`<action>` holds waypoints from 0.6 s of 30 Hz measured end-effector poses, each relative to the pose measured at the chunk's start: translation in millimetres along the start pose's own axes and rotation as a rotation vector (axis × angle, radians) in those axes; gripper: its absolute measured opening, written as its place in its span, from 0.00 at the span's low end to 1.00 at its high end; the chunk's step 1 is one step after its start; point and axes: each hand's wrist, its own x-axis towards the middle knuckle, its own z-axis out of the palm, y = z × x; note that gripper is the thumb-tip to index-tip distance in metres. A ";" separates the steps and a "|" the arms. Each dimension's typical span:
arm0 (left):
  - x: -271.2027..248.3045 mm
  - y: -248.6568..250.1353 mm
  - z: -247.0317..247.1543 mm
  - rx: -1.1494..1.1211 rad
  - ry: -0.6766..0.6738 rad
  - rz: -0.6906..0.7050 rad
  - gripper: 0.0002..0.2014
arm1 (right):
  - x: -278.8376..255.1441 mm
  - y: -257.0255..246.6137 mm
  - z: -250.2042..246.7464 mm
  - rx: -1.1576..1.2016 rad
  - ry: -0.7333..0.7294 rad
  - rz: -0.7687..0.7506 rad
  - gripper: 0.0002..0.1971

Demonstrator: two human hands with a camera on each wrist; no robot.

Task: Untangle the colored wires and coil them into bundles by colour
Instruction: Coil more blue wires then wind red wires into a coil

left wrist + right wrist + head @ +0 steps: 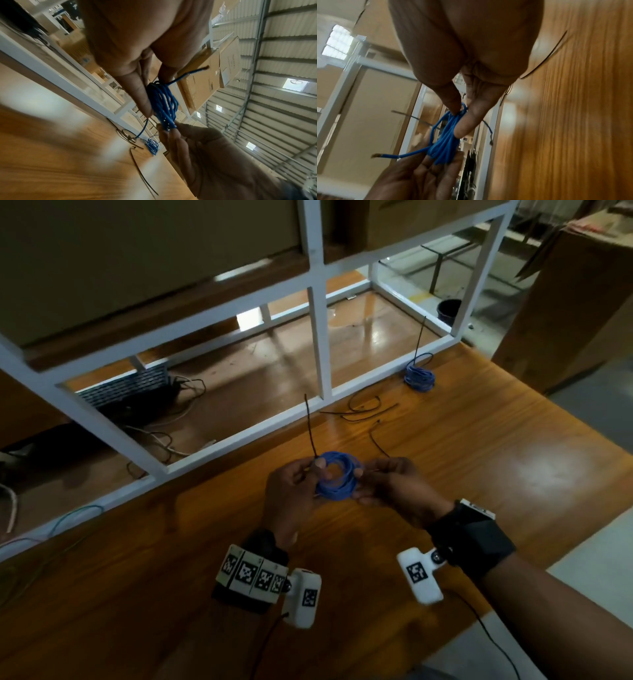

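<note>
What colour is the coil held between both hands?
Blue coil; clearest in the right wrist view.

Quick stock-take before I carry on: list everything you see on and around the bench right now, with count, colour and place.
held wire coil: one, blue, pinched between both hands above the table
black tie: one, sticking up from the held coil's left side
finished wire coil: one, blue, far on the table by the frame, a black tie standing up from it
loose ties: several, black, on the table between the two coils
table: one, orange-brown wood
frame: one, white metal, behind the table
bucket: one, dark, floor beyond the frame
cardboard boxes: brown, far right
left hand: pinches the coil's left side
right hand: pinches its right side
</note>
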 end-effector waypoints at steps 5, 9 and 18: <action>32.7 4.8 40.4 0.067 -0.072 -0.050 0.15 | 31.2 -21.1 -78.1 -0.001 0.132 -0.089 0.12; 50.5 2.9 53.6 0.130 -0.001 -0.052 0.12 | 73.6 -65.7 -152.6 0.106 0.480 -0.208 0.05; 112.8 24.4 49.0 0.115 0.159 0.087 0.08 | 199.7 -106.9 -255.7 0.014 0.826 -0.001 0.08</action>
